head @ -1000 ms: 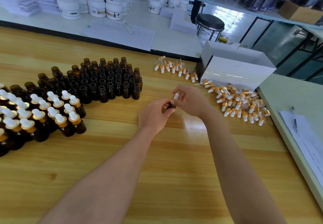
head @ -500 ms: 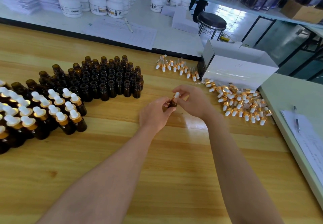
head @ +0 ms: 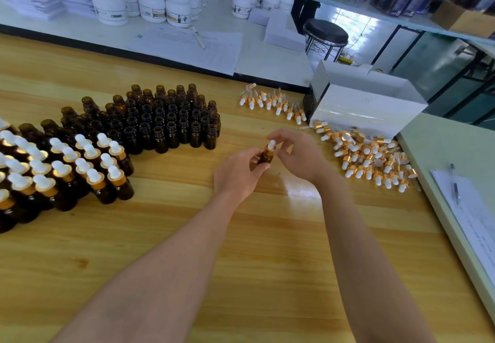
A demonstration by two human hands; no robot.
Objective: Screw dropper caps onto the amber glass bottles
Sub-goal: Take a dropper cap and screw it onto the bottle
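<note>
Your left hand (head: 238,174) is curled around one amber glass bottle (head: 266,156), thumb and fingers pinching its body and tilting it slightly toward 1 o'clock above the wooden table (head: 241,262). Your right hand (head: 297,155) arches over it from 3 o'clock, wrist bent and fingers half spread; its fingertips (head: 271,138) sit around the white bulb of the dropper cap (head: 271,146), whose gold collar is seated on the bottle's neck. Whether those fingertips actually pinch the cap or have just let go, you cannot tell. Both forearms reach in from 6 o'clock.

At 10 o'clock from your hands stands a block of uncapped bottles (head: 171,123), too many and too tightly packed to count exactly, several dozen at least. At 9 o'clock sits the group of capped bottles (head: 80,168), around twenty-five visible, running off the left edge. At 3 o'clock lies a heap of loose dropper caps (head: 369,157), dozens, uncountable. At 1 o'clock a short row of about fifteen more caps (head: 273,102) lies beside one open white box (head: 367,109). One pen rests on the paper sheet (head: 471,222) at the right edge.

Compared with half a second ago, your right fingers have opened out and lifted higher around the bulb, and the bottle shows more clearly between your hands. The bottle groups and cap heaps lie as before.
</note>
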